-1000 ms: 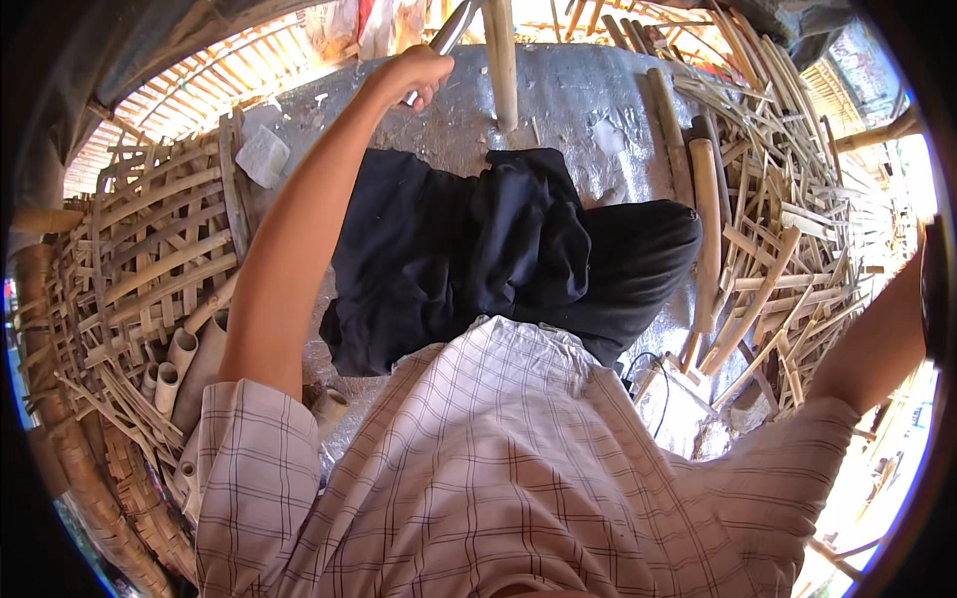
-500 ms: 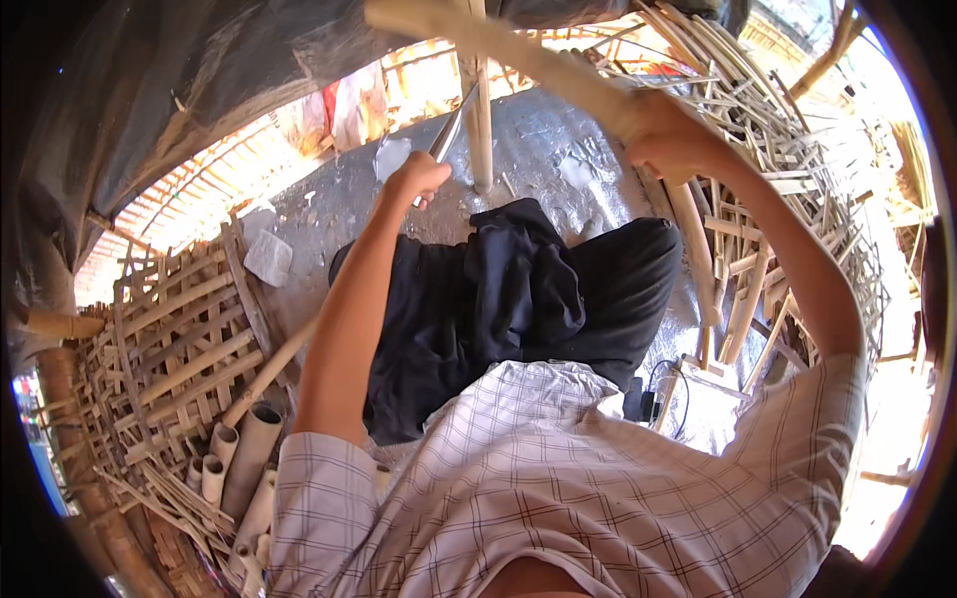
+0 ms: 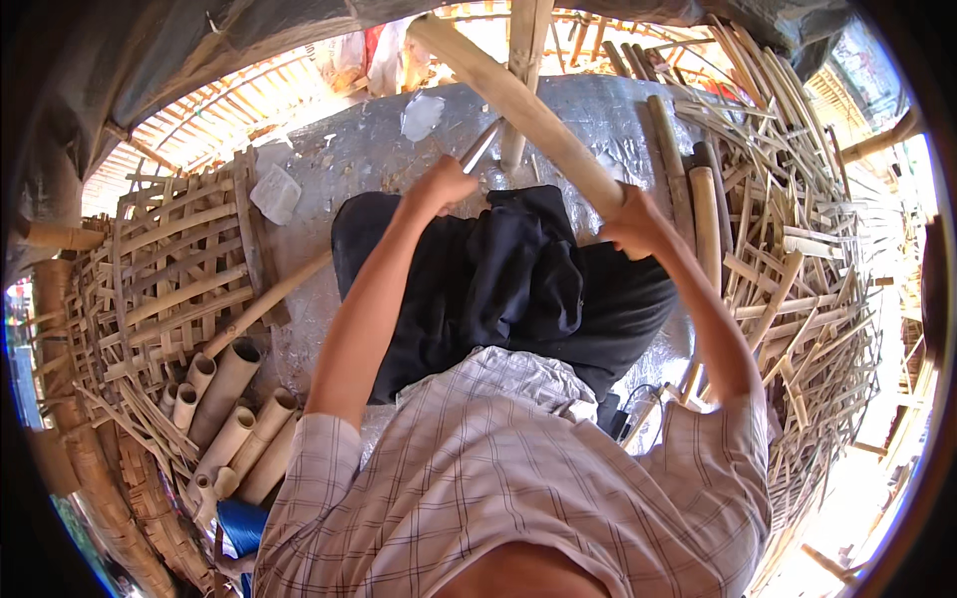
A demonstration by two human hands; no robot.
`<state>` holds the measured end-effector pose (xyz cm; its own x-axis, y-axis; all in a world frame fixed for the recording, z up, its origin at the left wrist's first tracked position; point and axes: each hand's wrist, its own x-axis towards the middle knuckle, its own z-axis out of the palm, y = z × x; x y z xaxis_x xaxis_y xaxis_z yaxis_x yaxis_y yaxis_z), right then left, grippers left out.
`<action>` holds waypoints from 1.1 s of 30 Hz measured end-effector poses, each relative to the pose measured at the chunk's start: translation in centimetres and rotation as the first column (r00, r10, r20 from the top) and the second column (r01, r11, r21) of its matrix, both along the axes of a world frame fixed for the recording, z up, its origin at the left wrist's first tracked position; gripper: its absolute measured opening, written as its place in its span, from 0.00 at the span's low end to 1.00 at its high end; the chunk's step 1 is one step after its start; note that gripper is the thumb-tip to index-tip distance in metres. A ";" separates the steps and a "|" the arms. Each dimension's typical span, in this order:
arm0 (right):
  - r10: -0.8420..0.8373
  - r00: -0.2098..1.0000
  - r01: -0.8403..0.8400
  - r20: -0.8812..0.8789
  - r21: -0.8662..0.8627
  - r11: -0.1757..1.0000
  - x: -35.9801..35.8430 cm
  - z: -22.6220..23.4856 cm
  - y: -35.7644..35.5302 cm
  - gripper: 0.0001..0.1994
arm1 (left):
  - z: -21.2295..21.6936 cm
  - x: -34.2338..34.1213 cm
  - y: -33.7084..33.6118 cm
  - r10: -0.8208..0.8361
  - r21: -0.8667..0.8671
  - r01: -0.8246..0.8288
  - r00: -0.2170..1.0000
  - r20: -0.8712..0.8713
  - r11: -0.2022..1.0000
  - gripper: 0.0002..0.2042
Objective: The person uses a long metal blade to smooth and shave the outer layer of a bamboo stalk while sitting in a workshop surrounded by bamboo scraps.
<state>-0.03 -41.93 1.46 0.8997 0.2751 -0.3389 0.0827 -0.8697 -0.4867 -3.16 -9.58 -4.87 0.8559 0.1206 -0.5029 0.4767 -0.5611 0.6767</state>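
Observation:
My left hand [image 3: 442, 186] is closed around the handle of a knife. The knife's bright blade [image 3: 480, 147] points up and away, toward an upright bamboo pole [image 3: 514, 148]; whether it touches the pole I cannot tell. In my right hand [image 3: 636, 225], the fingers wrap the near end of a thick, pale bamboo stick [image 3: 538, 118]. This stick slants to the far left, crossing in front of the upright pole and hiding part of it. Both hands are above my lap, which is covered by dark cloth [image 3: 518, 269].
A silvery sheet [image 3: 369, 135] covers the ground. Woven bamboo lattice [image 3: 184, 259] and several hollow bamboo tubes [image 3: 227, 394] lie at left. Split bamboo strips [image 3: 797, 269] are heaped at right, beside bamboo poles [image 3: 706, 224]. A whitish translucent lump [image 3: 276, 193] rests near the lattice.
My right hand has come down and inward with the bamboo stick, which was raised and blurred. My left hand with the knife appears slightly farther right and lower in view; the view itself has shifted.

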 end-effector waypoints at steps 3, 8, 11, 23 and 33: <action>0.235 0.895 -0.239 0.380 -0.037 0.970 2.0 0.6 -0.6 0.22 | -3.5 0.4 1.8 0.009 0.021 -0.011 0.997 0.079 1.000 0.15; 0.040 0.990 -0.009 -0.138 0.223 0.975 -0.1 -0.4 -1.0 0.23 | -1.5 0.2 1.2 -0.103 0.011 0.103 0.995 -0.003 0.995 0.11; 0.020 0.992 0.016 -0.127 0.276 0.961 -0.5 -3.3 -1.9 0.24 | -1.6 -0.2 0.8 -0.075 -0.272 0.055 0.995 -0.062 0.961 0.07; -0.023 0.999 0.039 -0.037 0.542 0.840 -5.7 -10.5 1.7 0.27 | -3.7 -3.3 -0.2 0.047 -0.859 -0.141 0.990 -0.136 0.493 0.11; 0.049 0.980 0.084 -0.192 0.626 0.776 -5.1 -10.7 2.1 0.26 | -3.4 -3.4 -0.1 0.107 -0.774 -0.202 0.979 -0.173 0.600 0.15</action>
